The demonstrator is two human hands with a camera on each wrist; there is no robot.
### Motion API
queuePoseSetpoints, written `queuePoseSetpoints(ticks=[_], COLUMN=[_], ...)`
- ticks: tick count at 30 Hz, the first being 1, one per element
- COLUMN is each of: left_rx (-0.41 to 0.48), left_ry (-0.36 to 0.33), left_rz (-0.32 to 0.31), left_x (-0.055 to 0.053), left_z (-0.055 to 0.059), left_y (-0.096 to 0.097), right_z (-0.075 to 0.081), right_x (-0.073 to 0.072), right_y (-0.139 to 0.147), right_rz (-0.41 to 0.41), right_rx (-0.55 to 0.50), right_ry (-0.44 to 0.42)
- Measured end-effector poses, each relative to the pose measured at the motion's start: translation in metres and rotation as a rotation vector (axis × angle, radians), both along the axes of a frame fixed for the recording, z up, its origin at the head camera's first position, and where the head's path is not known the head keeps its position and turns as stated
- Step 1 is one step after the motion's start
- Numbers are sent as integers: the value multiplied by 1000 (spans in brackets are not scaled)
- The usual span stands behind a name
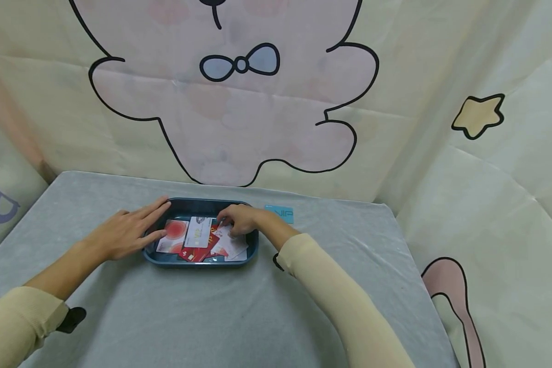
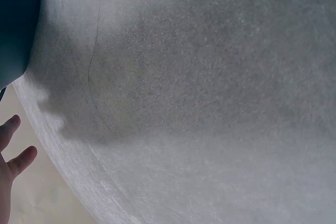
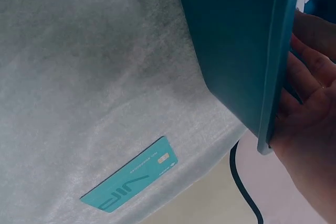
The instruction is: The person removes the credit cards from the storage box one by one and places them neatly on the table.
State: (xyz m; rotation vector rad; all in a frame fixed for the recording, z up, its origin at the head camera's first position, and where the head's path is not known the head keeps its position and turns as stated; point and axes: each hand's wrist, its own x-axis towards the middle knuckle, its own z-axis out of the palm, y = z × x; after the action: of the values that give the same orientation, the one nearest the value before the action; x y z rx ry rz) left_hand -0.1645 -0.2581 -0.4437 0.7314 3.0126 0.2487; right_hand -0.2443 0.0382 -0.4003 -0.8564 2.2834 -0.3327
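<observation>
Picking cards [image 1: 198, 232] seems the step: right hand [image 1: 240, 220] curled inside the tray [image 1: 198, 265] at its right end (hold unclear), left hand [image 1: 125, 234] straight-fingered at its left edge; next needs a clean pinch.

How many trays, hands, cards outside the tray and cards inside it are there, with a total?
Trays: 1, the blue tray
Hands: 2, left hand and right hand
Cards outside: 1, the blue card
Cards inside: at least 4, such as the white card and red card; overlap hides the exact count
Total: at least 8
</observation>
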Motion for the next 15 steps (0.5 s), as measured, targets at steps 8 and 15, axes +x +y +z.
queuePoseSetpoints(ticks=[8, 15], left_rx=[4, -1], left_ry=[10, 7], left_rz=[-6, -1], left_x=[-1, 1], left_z=[0, 0], left_y=[1, 1], right_z=[-1, -2], right_x=[4, 4], right_y=[0, 2], right_rz=[-12, -3], right_rx=[35, 49], right_ry=[19, 12])
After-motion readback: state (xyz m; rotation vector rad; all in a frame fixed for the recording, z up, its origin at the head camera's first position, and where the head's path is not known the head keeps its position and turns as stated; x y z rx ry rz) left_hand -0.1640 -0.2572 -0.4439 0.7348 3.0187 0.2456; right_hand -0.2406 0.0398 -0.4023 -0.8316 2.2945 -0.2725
